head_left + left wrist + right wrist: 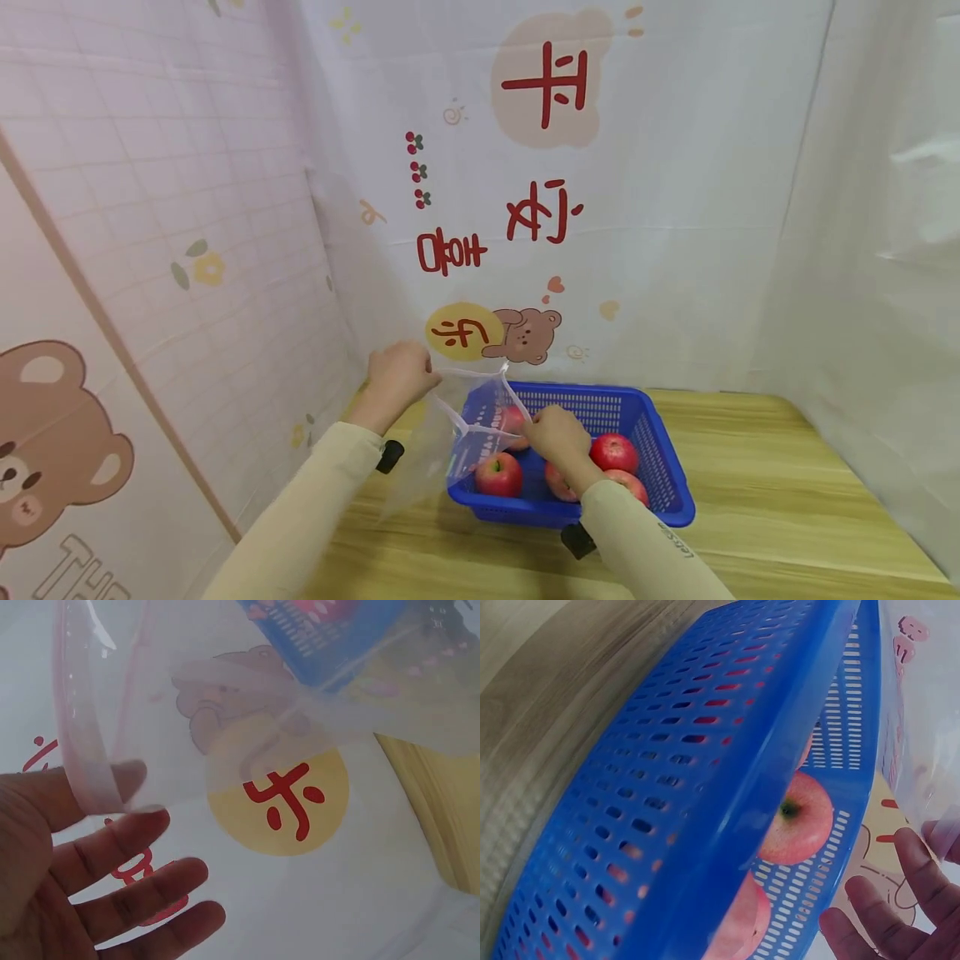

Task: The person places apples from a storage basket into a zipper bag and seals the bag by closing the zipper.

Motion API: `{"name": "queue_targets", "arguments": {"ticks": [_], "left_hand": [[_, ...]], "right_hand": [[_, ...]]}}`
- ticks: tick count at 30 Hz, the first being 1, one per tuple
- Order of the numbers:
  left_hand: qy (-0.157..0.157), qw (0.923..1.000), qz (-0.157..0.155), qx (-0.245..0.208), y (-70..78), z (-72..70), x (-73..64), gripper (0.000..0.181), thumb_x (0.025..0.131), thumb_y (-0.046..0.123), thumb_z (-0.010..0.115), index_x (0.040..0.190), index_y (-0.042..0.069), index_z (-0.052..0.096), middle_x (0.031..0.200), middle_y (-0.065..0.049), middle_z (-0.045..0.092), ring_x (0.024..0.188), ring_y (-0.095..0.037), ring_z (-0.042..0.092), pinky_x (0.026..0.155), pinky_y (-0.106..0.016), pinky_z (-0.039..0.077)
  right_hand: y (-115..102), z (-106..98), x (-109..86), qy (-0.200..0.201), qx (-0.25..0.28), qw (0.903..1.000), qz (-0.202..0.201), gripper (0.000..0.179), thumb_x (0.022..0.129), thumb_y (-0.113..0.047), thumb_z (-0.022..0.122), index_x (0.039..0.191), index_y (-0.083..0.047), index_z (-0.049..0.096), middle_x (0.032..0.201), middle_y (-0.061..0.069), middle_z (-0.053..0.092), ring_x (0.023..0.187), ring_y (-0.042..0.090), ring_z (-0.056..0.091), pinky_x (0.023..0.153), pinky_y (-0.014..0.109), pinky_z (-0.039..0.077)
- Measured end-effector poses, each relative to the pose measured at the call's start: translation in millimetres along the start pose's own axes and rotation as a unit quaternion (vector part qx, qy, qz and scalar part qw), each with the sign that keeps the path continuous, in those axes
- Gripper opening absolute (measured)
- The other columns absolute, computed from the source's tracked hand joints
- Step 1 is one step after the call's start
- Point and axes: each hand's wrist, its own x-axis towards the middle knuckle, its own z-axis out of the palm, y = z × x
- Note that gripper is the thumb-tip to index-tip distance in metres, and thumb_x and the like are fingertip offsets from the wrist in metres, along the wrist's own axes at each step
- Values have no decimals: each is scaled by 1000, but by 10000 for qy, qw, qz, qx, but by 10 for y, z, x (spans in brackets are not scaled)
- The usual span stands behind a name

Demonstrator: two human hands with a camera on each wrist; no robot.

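A pale cloth backdrop (675, 208), printed with bears and red characters, is hung behind a wood-grained desk (757, 475). A blue perforated basket (517, 512) is set on the desk near the rear cloth, its long axis laid from left to right. A translucent plastic bag (427, 454) is suspended in front of, and partly across, the basket's left end. Its rimmed mouth is directed upward and to the right; its long axis is slanted from that mouth down to the left and toward the viewer, where the closed end is apparently hung. The rim is carried at opposite sides by the left hand (401, 372) and the right hand (558, 435), presumably so that the limp mouth is spread into a wide angular outline. Each grip is clamped on the bag's edge between thumb and forefinger; the remaining fingers (154, 889) are extended away from the film, as is seen in the wrist views. At least five red apples (615, 454) are contained in the basket, whose walls probably serve against rolling; one is seen through the film. A small black device (390, 457) is worn at the left wrist.
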Motion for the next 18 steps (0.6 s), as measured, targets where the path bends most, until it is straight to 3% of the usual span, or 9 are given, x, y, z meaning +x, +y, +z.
{"name": "queue_targets", "arguments": {"ticks": [4, 8, 14, 18], "left_hand": [[-228, 9979, 64, -609, -44, 10, -19, 25, 85, 33, 73, 67, 16, 67, 63, 3, 58, 61, -19, 53, 58, -37, 44], [-308, 9925, 91, -1180, -132, 30, -34, 20, 85, 32, 73, 79, 13, 74, 73, 2, 65, 65, -18, 55, 57, -33, 44], [74, 9863, -156, -1638, -220, 134, -50, 21, 89, 30, 70, 93, 11, 78, 92, -2, 73, 81, -21, 64, 71, -40, 52], [484, 9773, -355, -2032, -234, 270, -71, 23, 91, 31, 67, 97, 12, 79, 94, -1, 73, 81, -20, 63, 70, -38, 50]], "right_hand": [[40, -22, -13, -14, 62, 10000, -21, 43, 87, -31, 63, 52, -18, 42, 50, -3, 33, 48, 16, 32, 44, 29, 21], [92, -14, -5, 5, 52, 10000, -56, 46, 88, -34, 65, 52, -17, 42, 50, -3, 31, 49, 16, 32, 45, 30, 21], [169, 8, 19, 11, 103, 9999, -78, 46, 88, -36, 68, 52, -17, 46, 50, -3, 34, 50, 18, 38, 46, 30, 21], [191, -10, 16, -77, 217, 9995, -233, 42, 89, -39, 68, 56, -16, 57, 53, -2, 42, 55, 19, 45, 48, 32, 26]]}}
